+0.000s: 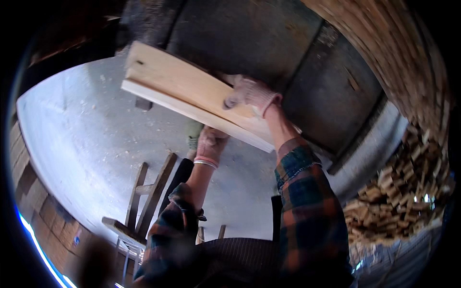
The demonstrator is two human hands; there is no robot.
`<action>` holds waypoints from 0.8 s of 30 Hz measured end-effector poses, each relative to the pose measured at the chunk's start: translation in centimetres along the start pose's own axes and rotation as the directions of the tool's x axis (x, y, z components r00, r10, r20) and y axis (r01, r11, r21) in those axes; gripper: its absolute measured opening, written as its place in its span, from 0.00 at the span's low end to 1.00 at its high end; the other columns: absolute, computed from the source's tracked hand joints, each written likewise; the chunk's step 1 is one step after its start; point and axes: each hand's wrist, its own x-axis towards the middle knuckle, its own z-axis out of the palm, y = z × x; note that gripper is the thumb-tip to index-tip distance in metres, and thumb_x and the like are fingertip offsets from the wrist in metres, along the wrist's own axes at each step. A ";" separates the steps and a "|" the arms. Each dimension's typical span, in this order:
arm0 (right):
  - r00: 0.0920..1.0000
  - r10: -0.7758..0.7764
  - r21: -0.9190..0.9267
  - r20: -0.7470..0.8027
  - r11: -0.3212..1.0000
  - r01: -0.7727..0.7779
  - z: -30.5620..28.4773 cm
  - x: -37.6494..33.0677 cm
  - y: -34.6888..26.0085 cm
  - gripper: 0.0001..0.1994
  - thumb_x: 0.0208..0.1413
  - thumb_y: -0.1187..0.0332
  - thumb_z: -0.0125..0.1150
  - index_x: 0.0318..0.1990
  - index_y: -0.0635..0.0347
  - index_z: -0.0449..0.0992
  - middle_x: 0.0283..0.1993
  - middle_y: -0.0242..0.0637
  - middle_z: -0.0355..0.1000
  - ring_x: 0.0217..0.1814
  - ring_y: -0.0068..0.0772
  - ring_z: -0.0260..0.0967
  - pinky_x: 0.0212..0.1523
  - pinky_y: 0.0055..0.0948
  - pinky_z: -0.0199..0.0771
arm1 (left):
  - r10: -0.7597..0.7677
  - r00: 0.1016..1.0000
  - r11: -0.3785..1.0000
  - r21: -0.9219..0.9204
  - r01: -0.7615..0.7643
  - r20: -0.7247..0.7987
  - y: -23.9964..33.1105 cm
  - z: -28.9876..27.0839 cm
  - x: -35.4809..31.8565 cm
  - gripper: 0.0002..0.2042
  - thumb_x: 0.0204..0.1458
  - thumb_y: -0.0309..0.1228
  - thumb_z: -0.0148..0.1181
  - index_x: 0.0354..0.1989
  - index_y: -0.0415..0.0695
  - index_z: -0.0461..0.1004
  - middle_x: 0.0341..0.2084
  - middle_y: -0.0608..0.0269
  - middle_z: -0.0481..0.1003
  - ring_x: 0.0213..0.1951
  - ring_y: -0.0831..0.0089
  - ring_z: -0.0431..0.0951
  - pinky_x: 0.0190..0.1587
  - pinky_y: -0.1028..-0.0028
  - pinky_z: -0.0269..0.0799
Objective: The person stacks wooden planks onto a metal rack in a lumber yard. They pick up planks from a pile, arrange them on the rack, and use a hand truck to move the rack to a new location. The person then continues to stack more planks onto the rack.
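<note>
Several pale wooden planks [180, 84] lie together in front of me, slanting from upper left to lower right. My right hand [249, 96], in a light knitted glove, is closed around the far edge with its thumb on the upper face. My left hand [211, 143], gloved too, grips the near edge from below, and its fingertips are hidden under the wood. Beside the left wrist is a green, rounded thing [193, 133] that I cannot make out.
Beyond the planks stands a dark, flat-topped surface [240, 36]. A wooden stool [156, 192] is on the pale floor [86, 125] to the left. Stacked wood pieces [394, 197] fill the right side, with long strips [384, 43] above them.
</note>
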 end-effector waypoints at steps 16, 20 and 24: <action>0.895 -0.119 -0.688 -0.429 0.685 -0.239 8.3 -1.6 -1.8 0.32 0.57 0.67 0.47 0.70 0.41 0.48 0.64 0.46 0.54 0.59 0.45 0.56 0.54 0.51 0.57 | -0.051 0.992 0.951 0.298 0.083 -0.114 2.1 11.4 -13.5 0.18 0.54 0.28 0.55 0.53 0.39 0.63 0.46 0.52 0.73 0.47 0.60 0.77 0.49 0.59 0.73; 0.944 0.057 -0.741 -0.324 0.605 -0.291 7.6 -0.8 -3.1 0.29 0.60 0.66 0.44 0.68 0.34 0.48 0.64 0.38 0.55 0.62 0.38 0.55 0.60 0.57 0.56 | -0.101 0.993 0.918 0.379 0.114 -0.055 0.6 12.8 -12.1 0.22 0.53 0.31 0.55 0.54 0.36 0.62 0.44 0.53 0.74 0.46 0.60 0.77 0.50 0.61 0.73; 0.920 0.013 -0.869 -0.392 0.324 -0.374 9.3 1.0 -0.1 0.25 0.62 0.60 0.38 0.68 0.36 0.51 0.65 0.36 0.53 0.65 0.36 0.53 0.68 0.51 0.47 | -0.108 0.992 0.934 0.334 0.125 -0.068 -1.1 12.0 -12.4 0.21 0.54 0.30 0.54 0.55 0.35 0.63 0.45 0.54 0.73 0.45 0.63 0.77 0.50 0.62 0.73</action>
